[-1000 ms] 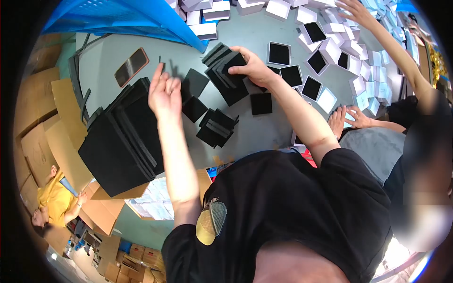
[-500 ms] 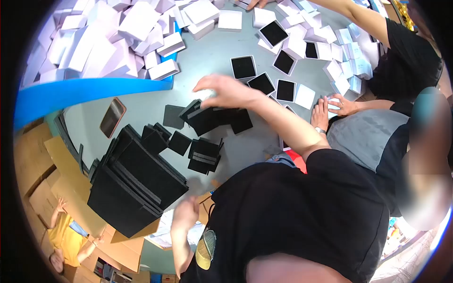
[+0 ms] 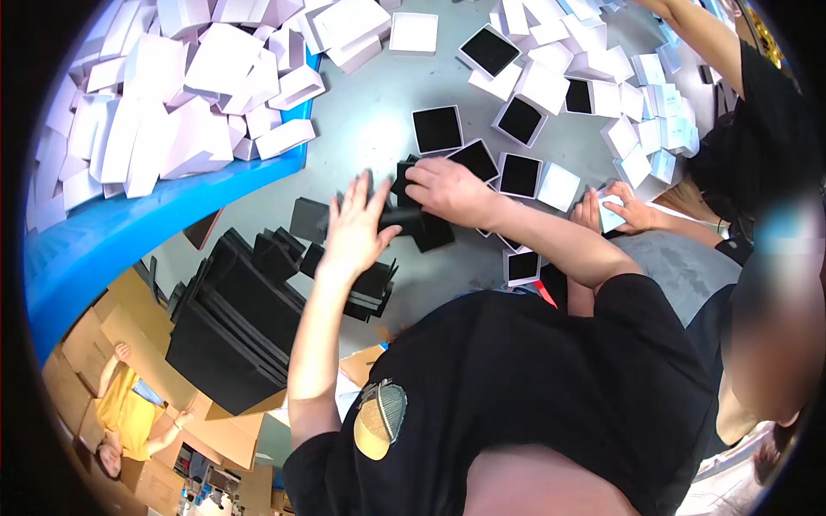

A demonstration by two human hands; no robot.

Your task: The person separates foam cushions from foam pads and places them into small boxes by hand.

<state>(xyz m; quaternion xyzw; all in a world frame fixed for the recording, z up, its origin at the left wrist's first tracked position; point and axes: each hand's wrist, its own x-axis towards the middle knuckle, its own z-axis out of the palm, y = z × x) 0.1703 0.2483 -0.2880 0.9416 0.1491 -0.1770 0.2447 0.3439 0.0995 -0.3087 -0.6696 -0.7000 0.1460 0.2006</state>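
Observation:
My right hand (image 3: 452, 191) is over the middle of the grey table, its fingers curled on the edge of a black foam pad (image 3: 403, 178). My left hand (image 3: 351, 230) lies palm-down beside it, fingers spread, over several black foam pads that it partly hides. A flat foam square (image 3: 308, 218) shows just left of my left hand, and another foam square (image 3: 434, 234) lies below my right hand. Close to my left forearm stands a large stack of black foam sheets (image 3: 237, 322), with smaller foam blocks (image 3: 277, 252) at its top edge.
White boxes (image 3: 224, 60) are heaped behind a blue rim (image 3: 172, 185) at the left. Open white boxes with black inserts (image 3: 437, 129) lie beyond my right hand. A co-worker's hands (image 3: 624, 206) hold a small box at the right. A phone-like object (image 3: 203, 229) lies by the rim.
My left hand has come up from beside the table onto the foam pads and spread out. My right hand has moved right and down, closing on a pad; the small foam pile has shifted.

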